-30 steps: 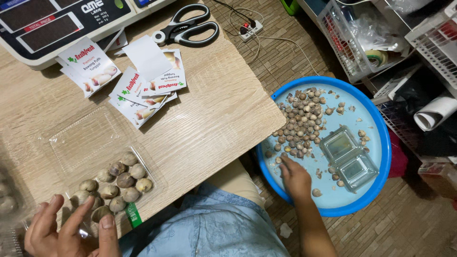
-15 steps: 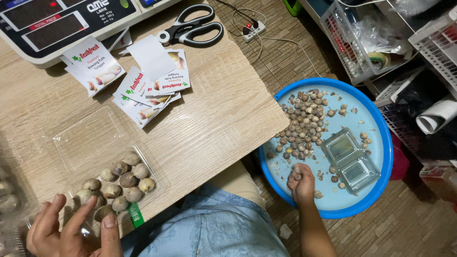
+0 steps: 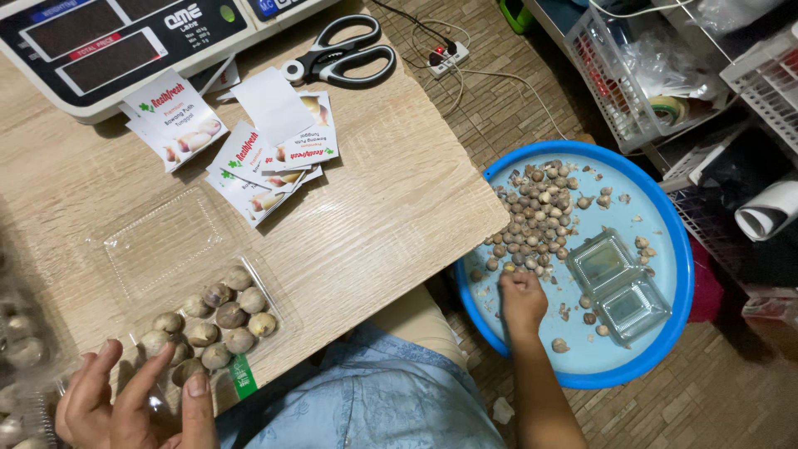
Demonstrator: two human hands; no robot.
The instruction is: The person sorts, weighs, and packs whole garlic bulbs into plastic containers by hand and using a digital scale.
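Observation:
My left hand (image 3: 133, 403) lies at the table's near-left corner, fingers spread and holding nothing, touching the near edge of a clear plastic box (image 3: 212, 324) that holds several round brown garlic bulbs. The box's clear lid (image 3: 162, 245) lies open behind it. My right hand (image 3: 522, 301) reaches down into a blue round basin (image 3: 665, 208) on the floor. Its fingers are curled on bulbs at the near edge of a loose bulb pile (image 3: 536, 220).
Two empty clear boxes (image 3: 619, 287) lie in the basin. On the wooden table (image 3: 391, 208) are white printed label cards (image 3: 249, 154), black-handled scissors (image 3: 345, 54) and a digital scale (image 3: 116, 46). More packed boxes (image 3: 21, 349) sit at the far left. White wire baskets (image 3: 640, 75) stand at the right.
My right hand has slid a little forward to the pile's edge and its fingers have curled in. My left hand stays by the clear box, its fingers shifting slightly.

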